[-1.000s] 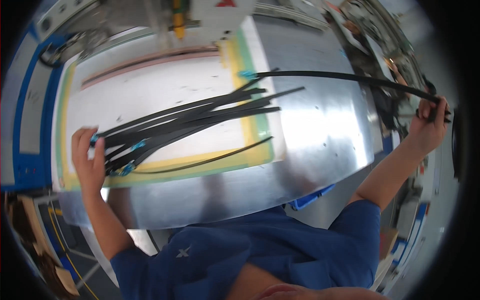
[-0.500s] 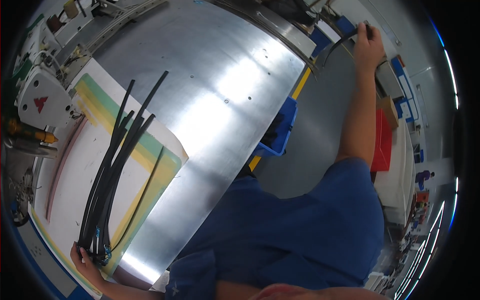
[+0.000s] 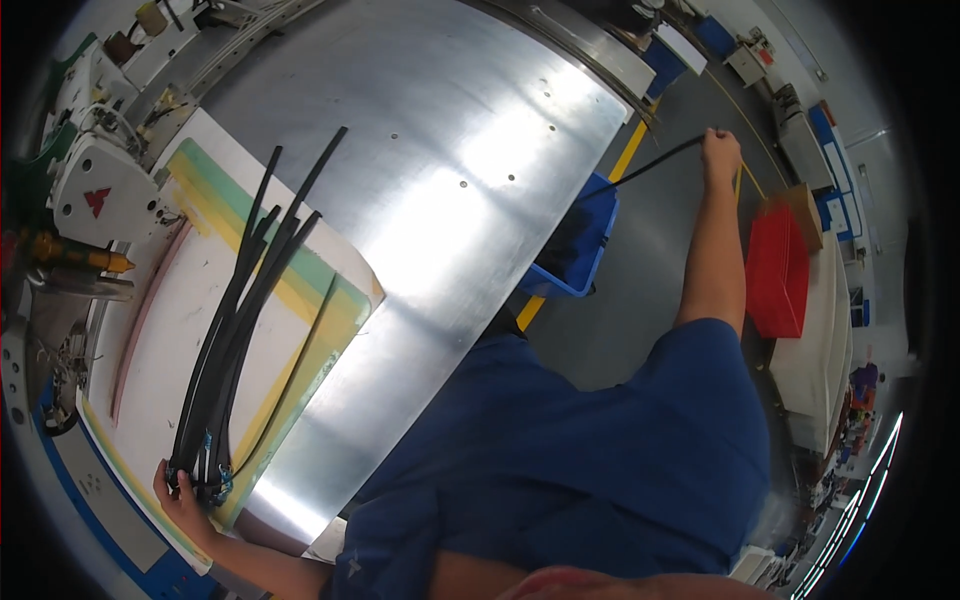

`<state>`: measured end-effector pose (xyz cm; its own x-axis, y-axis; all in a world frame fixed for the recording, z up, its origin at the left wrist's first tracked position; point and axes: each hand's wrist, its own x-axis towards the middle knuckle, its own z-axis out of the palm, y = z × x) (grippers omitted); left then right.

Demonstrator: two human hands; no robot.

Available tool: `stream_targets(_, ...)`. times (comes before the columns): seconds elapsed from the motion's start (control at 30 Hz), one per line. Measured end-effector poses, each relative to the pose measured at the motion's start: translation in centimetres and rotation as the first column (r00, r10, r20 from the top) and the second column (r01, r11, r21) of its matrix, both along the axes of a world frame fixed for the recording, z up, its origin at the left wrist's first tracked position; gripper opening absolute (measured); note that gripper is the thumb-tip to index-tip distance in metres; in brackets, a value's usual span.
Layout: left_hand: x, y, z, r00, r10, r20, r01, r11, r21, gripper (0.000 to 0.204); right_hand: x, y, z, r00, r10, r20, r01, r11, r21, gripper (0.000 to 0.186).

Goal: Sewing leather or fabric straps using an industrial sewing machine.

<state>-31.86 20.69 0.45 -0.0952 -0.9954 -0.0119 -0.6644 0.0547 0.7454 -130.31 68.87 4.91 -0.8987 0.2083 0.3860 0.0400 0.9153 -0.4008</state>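
Note:
A bunch of long black flat strips (image 3: 232, 330) lies on the white board edged with green and yellow tape (image 3: 165, 345) at the left. Its near ends, with bits of blue among them, are gathered by my left hand (image 3: 188, 508), whose fingers curl round the end of the bunch. Out to the far right, over the floor, my raised right hand (image 3: 720, 158) pinches one end of a single black strip (image 3: 655, 163). This strip slants down left toward the blue bin (image 3: 575, 285), and its far end is hidden behind the table edge.
A shiny metal table (image 3: 420, 230) spans the middle, with the sewing machine (image 3: 105, 190) at its left. Dark material lies in the blue bin beside the table. A red bin (image 3: 778, 275) and a cardboard box (image 3: 800, 212) stand at the right.
My right hand has come lower, and its strip now stretches nearly straight toward the blue bin instead of hanging curved. My left hand stays at the ends of the bunch.

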Motion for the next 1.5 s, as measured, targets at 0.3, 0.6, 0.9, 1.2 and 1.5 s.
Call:
stream_targets(0.3,0.4,1.4,0.2,0.988,-0.039,0.151,0.062,0.987,-0.149,0.032,3.5,-9.7,-0.4,0.867,0.488,-0.103,-0.498,0.857,-0.133,0.030)
stream_targets(0.6,0.6,1.0,0.9,0.995,0.017,0.096,-0.008,0.995,-0.099,0.040,33.8,-30.5,1.1,-0.026,0.949,0.315,-0.978,0.041,-0.205,0.018)
stream_targets(0.9,6.9,0.4,0.1,0.990,-0.140,0.036,0.142,0.985,-0.093,0.050,50.9,-43.7,0.5,-0.400,0.881,0.253,-0.915,-0.401,-0.049,0.027)
stream_targets(1.2,9.9,-1.4,-0.4,0.969,-0.236,-0.071,0.232,0.971,-0.055,0.043,54.0,-48.2,-2.4,-0.472,0.805,0.360,-0.878,-0.465,-0.112,0.011)
stream_targets(1.5,4.4,-4.4,-0.1,0.813,-0.564,0.144,0.581,0.801,-0.144,0.041,61.7,-48.4,-2.1,-0.448,0.836,0.318,-0.893,-0.436,-0.111,0.021)
